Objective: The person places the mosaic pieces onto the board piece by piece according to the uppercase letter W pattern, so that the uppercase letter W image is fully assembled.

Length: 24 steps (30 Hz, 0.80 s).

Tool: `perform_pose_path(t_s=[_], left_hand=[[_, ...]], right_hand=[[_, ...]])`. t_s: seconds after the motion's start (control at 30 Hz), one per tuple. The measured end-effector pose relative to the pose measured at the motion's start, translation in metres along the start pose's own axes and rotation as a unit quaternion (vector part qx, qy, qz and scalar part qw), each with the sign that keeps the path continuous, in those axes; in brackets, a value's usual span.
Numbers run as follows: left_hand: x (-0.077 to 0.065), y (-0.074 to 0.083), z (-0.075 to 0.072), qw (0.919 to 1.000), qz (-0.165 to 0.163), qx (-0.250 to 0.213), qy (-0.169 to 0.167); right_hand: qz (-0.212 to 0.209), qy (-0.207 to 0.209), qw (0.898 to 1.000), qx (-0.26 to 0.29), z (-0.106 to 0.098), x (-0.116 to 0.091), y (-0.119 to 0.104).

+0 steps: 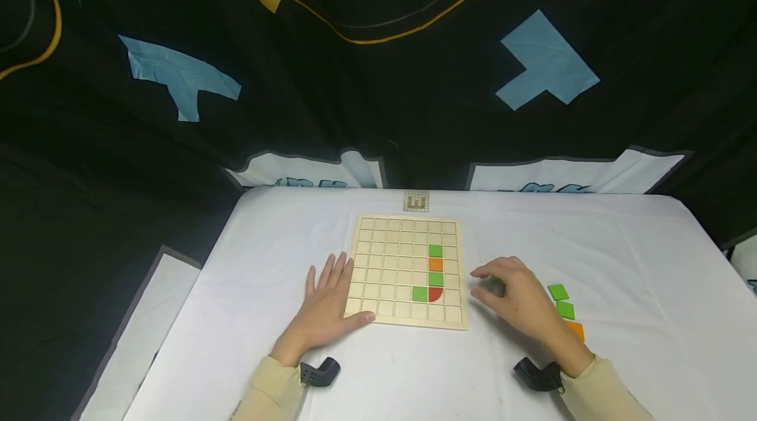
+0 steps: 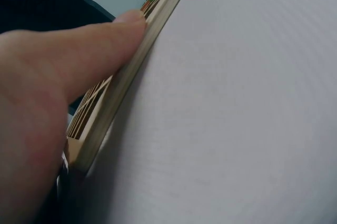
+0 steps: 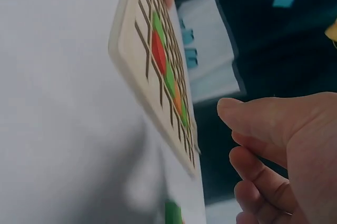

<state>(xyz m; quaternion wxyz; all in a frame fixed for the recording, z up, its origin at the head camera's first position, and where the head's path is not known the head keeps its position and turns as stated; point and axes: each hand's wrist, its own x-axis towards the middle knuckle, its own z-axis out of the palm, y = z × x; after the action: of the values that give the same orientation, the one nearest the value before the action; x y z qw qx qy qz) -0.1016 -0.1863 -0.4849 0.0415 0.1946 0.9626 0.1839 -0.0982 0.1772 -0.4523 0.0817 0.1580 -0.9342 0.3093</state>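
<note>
A pale wooden grid board (image 1: 384, 249) lies on the table. One column holds a green tile (image 1: 435, 251), an orange tile (image 1: 435, 265), another green tile (image 1: 435, 279) and a red rounded piece (image 1: 435, 294); a further green tile (image 1: 420, 294) sits left of the red one. My left hand (image 1: 326, 311) lies spread at the board's left edge, its thumb (image 2: 124, 34) on the near rim. Just right of the board hovers my right hand (image 1: 514, 296), with thumb and index finger apart and nothing between them in the right wrist view.
Beyond my right hand lie two loose green tiles (image 1: 558, 291) and an orange tile (image 1: 575, 330), the latter partly covered by the wrist. A small square patterned piece (image 1: 416, 201) is at the table's far edge. Behind hangs a black cloth (image 1: 367, 106).
</note>
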Motion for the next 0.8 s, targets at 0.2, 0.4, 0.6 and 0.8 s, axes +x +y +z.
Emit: perform_pose_path(t_s=[0.2, 0.4, 0.6, 0.8], left_hand=[[0.0, -0.001, 0.0, 1.0, 0.0, -0.002, 0.004], [-0.001, -0.001, 0.0, 1.0, 0.0, 0.0, 0.003], [-0.001, -0.001, 0.0, 1.0, -0.001, 0.002, 0.003], [-0.001, 0.0, -0.001, 1.0, 0.002, 0.002, 0.006]], right_hand=[[0.011, 0.03, 0.999, -0.003, -0.022, -0.019, 0.02], [0.028, 0.046, 0.998, -0.01, -0.038, -0.038, 0.035], [0.042, 0.062, 0.997, -0.015, -0.046, -0.055, 0.046], [0.059, 0.069, 0.996, -0.015, -0.051, -0.074, 0.059]])
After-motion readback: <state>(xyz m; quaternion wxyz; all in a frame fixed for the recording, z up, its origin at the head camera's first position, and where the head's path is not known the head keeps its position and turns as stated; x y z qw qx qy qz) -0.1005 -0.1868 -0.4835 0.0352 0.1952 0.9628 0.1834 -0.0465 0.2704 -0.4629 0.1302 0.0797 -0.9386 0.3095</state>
